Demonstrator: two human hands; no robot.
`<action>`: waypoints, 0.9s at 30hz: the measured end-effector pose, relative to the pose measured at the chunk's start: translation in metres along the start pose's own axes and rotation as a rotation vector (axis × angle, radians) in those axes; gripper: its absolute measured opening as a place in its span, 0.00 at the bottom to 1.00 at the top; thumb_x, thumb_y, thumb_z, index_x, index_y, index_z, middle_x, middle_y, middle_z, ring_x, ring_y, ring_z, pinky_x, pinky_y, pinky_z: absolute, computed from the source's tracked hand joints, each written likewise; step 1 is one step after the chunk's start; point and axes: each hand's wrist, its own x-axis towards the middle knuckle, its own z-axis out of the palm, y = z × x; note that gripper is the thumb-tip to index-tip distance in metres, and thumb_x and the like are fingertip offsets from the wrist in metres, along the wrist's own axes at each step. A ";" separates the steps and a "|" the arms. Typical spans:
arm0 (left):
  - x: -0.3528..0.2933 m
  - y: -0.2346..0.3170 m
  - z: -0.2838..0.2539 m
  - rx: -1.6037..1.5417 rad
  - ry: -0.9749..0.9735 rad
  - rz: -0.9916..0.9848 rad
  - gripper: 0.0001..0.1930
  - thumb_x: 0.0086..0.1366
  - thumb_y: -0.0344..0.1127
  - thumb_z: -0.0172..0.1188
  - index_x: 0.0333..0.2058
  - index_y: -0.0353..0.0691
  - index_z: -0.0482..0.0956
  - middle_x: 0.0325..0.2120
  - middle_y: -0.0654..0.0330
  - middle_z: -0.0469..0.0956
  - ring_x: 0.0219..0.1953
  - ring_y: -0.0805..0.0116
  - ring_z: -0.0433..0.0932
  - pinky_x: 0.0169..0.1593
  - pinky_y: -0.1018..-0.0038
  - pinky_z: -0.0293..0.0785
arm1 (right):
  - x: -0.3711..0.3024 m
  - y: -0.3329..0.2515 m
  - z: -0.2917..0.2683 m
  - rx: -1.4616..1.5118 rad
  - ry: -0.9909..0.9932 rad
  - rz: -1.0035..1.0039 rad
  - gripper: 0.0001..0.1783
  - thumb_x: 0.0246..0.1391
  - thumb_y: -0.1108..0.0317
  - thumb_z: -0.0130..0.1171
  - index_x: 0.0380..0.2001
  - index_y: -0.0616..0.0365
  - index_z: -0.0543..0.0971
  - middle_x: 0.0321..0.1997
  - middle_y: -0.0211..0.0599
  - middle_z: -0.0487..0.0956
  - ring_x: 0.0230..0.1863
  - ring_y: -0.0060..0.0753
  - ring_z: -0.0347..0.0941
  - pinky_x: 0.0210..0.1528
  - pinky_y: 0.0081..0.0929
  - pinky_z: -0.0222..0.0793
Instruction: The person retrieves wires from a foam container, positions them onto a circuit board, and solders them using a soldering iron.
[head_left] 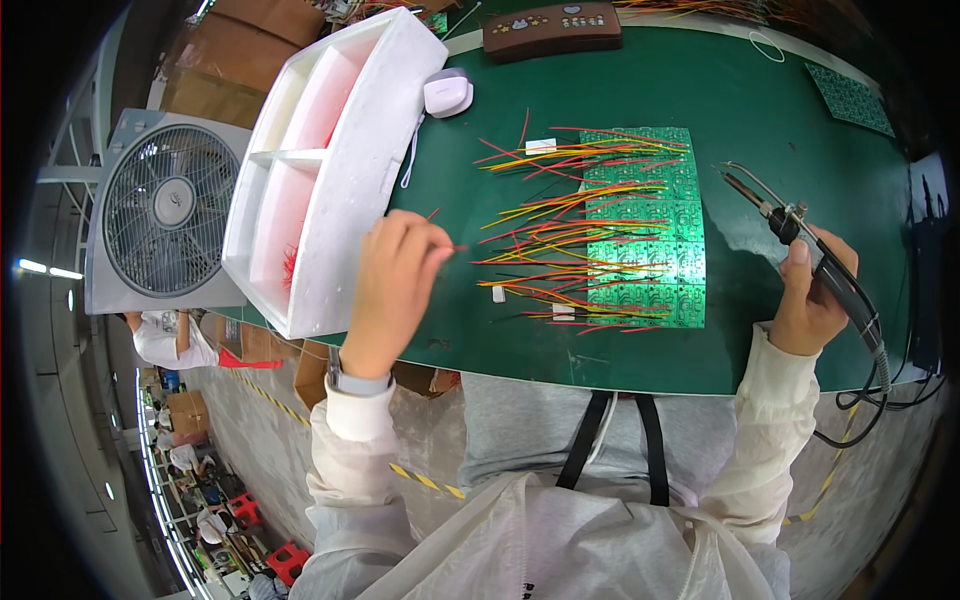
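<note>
My left hand (pixel 400 265) is closed in a pinch on a short red wire (pixel 458 248), between the white foam box and the board. In my right hand (pixel 812 300) is a soldering iron (pixel 840 275), gripped by its dark handle. A thin metal tube runs along the iron, and its tip points up and left, off the board's right edge. Between my hands lies a green circuit board panel (pixel 688 215). Rows of red, yellow and black wires (pixel 540 225) lie across its left part and stick out leftward.
A divided white foam box (pixel 375 130) holding red wires stands at the left, beside a fan (pixel 172 205). Behind are a small white case (pixel 448 93) and a brown pencil case (pixel 552 32). Another green board (pixel 850 98) lies far right. The iron's cable (pixel 882 375) hangs at the right edge.
</note>
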 end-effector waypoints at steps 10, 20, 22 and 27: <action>0.016 0.030 0.015 -0.239 -0.039 0.025 0.11 0.44 0.24 0.61 0.29 0.39 0.73 0.27 0.61 0.66 0.33 0.64 0.66 0.36 0.73 0.63 | 0.000 0.001 0.001 -0.005 0.002 0.015 0.10 0.44 0.74 0.58 0.31 0.66 0.72 0.29 0.36 0.73 0.31 0.25 0.68 0.38 0.21 0.63; 0.014 0.025 0.023 -0.338 -0.018 -0.046 0.07 0.46 0.22 0.58 0.26 0.37 0.73 0.26 0.61 0.68 0.30 0.67 0.69 0.35 0.75 0.65 | 0.000 -0.001 0.003 0.007 0.003 0.003 0.10 0.43 0.74 0.58 0.31 0.66 0.72 0.29 0.36 0.73 0.30 0.26 0.69 0.36 0.21 0.64; 0.015 0.027 0.017 -0.380 -0.017 -0.078 0.08 0.46 0.22 0.59 0.27 0.38 0.73 0.27 0.61 0.67 0.32 0.67 0.69 0.37 0.76 0.65 | 0.001 -0.001 0.003 0.005 -0.001 -0.007 0.10 0.43 0.74 0.58 0.31 0.66 0.72 0.29 0.36 0.73 0.30 0.25 0.69 0.36 0.20 0.64; 0.015 0.028 0.019 -0.297 -0.035 -0.023 0.09 0.45 0.23 0.59 0.28 0.38 0.73 0.29 0.61 0.66 0.34 0.66 0.68 0.37 0.76 0.64 | 0.001 -0.002 0.002 0.009 -0.003 -0.009 0.10 0.43 0.74 0.58 0.30 0.65 0.72 0.29 0.36 0.73 0.30 0.25 0.68 0.36 0.20 0.63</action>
